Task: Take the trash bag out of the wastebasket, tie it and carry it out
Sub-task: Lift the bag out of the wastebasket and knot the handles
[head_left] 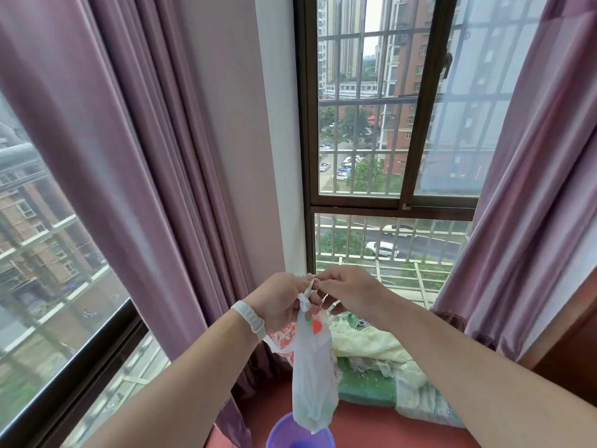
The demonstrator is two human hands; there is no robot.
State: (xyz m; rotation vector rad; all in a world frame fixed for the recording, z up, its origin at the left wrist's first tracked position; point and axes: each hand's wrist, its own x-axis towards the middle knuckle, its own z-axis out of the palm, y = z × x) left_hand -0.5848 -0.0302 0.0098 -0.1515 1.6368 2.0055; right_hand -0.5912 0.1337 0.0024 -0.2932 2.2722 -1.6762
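A white, translucent trash bag with red print hangs in the air in front of me, its bottom just above a purple mesh wastebasket at the lower edge of the view. My left hand, a white band on its wrist, grips the bag's twisted top. My right hand pinches a thin strip of the bag's top at the knot between the two hands. The bag's contents cannot be made out.
A window with bars is straight ahead and another window is on the left. Purple curtains hang on both sides. Pale yellow-green fabric lies on a red sill below the window.
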